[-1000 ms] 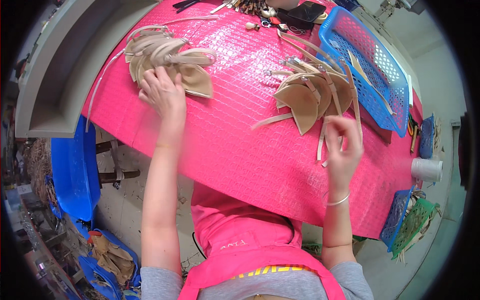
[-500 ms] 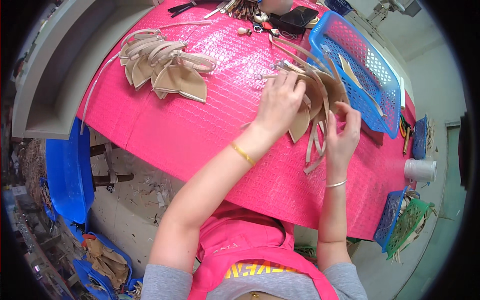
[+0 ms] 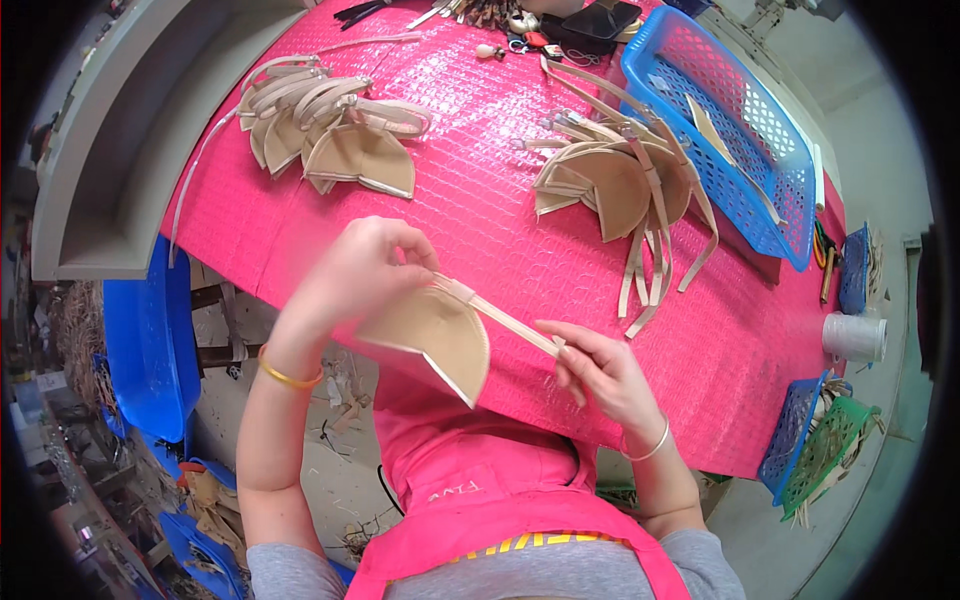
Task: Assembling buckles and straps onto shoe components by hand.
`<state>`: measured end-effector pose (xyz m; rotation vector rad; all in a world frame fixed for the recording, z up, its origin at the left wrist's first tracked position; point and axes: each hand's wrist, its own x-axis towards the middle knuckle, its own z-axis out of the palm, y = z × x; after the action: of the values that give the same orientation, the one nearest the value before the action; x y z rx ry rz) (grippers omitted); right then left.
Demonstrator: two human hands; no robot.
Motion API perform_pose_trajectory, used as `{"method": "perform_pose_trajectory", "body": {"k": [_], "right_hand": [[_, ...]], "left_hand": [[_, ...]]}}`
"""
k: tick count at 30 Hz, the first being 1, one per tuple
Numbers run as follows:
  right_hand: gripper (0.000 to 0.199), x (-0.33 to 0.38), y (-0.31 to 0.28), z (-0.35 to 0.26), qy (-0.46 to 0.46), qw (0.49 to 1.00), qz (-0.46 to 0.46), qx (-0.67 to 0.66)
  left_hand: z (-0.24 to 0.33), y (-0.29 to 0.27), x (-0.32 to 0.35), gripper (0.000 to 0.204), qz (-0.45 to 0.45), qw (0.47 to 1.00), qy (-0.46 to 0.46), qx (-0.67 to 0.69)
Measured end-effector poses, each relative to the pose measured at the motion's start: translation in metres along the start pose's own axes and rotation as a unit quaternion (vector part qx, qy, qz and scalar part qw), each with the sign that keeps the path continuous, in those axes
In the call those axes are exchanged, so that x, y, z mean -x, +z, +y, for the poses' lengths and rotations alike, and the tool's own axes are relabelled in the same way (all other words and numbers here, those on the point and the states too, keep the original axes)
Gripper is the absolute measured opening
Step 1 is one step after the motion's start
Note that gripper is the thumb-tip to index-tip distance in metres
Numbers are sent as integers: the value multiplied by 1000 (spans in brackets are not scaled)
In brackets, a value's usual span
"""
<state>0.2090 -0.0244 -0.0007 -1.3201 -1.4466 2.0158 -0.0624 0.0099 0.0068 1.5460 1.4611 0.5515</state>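
Left fingers (image 3: 412,243) at edge of tan piece (image 3: 440,335), right fingers (image 3: 585,338) pinching strap (image 3: 510,322)

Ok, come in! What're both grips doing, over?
Left grip holding tan piece. Right grip pinching its strap. Nothing visibly in the way; other pieces lie beyond.

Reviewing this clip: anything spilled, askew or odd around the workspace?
Mildly: scraps litter the floor left of the apron, looking untidy, and one thin pale strap strays from the left pile to the table's left edge. The beige piece in the left hand shows no obvious damage.
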Motion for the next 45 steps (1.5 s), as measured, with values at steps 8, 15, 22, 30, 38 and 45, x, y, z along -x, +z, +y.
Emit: {"method": "perform_pose_trajectory", "body": {"k": [8, 15, 22, 30, 38, 45], "right_hand": [[25, 34, -13, 7, -145, 972, -182, -8], [12, -6, 18, -13, -401, 867, 51, 290], [16, -82, 56, -9, -131, 988, 70, 40], [14, -85, 70, -16, -168, 980, 109, -2], [13, -92, 74, -16, -188, 972, 131, -43], [18, -90, 48, -12, -159, 987, 26, 8]], "left_hand": [[-19, 12, -9, 12, 69, 993, 18, -92], [-22, 22, -4, 17, 137, 989, 53, 20], [-25, 25, 9, 16, 65, 930, 34, 359], [-31, 28, 11, 25, 50, 897, 32, 439], [-16, 35, 8, 53, 120, 860, 35, 495], [-16, 31, -3, 48, 8, 877, 24, 480]]}}
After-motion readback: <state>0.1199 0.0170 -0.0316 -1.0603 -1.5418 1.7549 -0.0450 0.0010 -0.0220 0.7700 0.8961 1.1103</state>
